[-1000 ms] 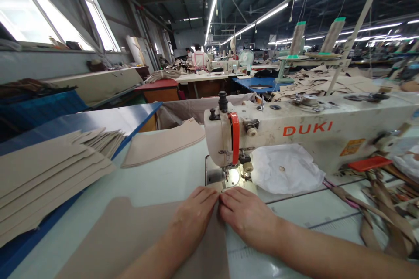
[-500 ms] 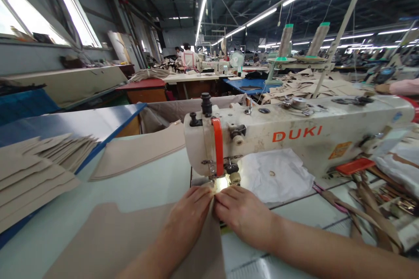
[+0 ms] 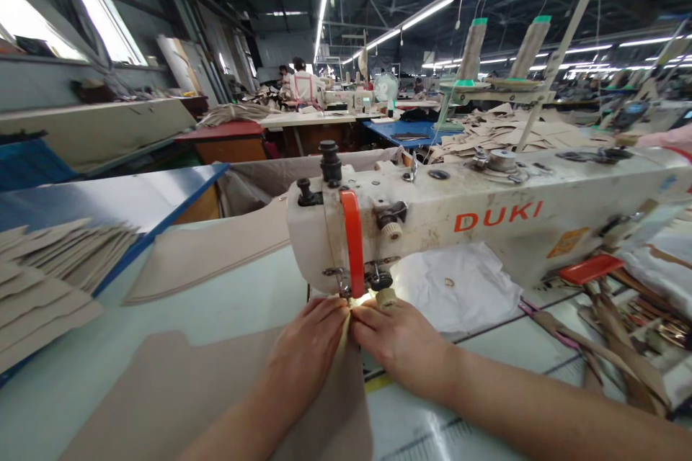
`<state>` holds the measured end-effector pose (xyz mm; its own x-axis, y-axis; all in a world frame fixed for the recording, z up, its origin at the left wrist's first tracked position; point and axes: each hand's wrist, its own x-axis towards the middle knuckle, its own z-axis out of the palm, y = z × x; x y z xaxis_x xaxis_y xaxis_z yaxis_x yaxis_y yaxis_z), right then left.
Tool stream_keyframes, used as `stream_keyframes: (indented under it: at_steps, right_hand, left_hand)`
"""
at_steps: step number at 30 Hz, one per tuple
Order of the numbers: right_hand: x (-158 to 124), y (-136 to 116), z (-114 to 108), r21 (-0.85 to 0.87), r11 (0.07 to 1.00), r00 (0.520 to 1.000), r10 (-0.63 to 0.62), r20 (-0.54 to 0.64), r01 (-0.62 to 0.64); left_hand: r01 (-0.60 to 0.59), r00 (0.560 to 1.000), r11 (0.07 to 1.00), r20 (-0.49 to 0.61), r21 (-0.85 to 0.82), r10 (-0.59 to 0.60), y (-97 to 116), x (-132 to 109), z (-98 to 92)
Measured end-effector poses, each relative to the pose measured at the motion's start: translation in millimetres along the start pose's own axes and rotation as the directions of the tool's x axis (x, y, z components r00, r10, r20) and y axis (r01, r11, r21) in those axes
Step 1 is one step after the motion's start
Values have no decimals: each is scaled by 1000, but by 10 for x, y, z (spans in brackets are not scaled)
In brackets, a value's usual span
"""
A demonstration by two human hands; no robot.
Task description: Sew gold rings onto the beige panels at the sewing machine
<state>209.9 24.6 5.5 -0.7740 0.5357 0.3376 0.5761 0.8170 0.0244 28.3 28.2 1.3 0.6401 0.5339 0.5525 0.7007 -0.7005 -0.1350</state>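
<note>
A white DUKI sewing machine [image 3: 486, 220] stands across the pale green table [image 3: 232, 310]. A large beige fabric piece [image 3: 178, 396] lies on the table in front of it. My left hand [image 3: 308, 353] lies flat on the fabric, fingers stretched toward the lit needle area [image 3: 360, 297]. My right hand [image 3: 400, 342] presses down beside it, fingertips touching the fabric's right edge just below the presser foot. The two hands meet fingertip to fingertip under the machine head.
Stacks of cut beige pieces [image 3: 48, 281] lie at the left on a blue board [image 3: 135, 198]. Another beige piece [image 3: 205, 252] sits behind. White cloth [image 3: 459, 284] lies under the machine arm. Beige straps [image 3: 616, 331] clutter the right. Thread cones [image 3: 473, 50] stand behind. Other workers [image 3: 303, 83] sit far back.
Both hands have slid the fabric forward, up to the needle area. The view has shifted, so the machine head sits further left in the picture.
</note>
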Motion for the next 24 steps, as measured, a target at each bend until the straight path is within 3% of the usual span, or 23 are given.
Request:
stream_keyframes:
  at_steps: [15,24]
  right_hand:
    - [24,17,7,8,1000,1000,0,20,0]
    - [36,-12,60,5,1000,1000,16,-26,-16]
  left_hand:
    - [3,1000,1000,-28,-31,-3,-43,37,-22]
    - [-12,998,997,-60,-76,7,-79,30,-9]
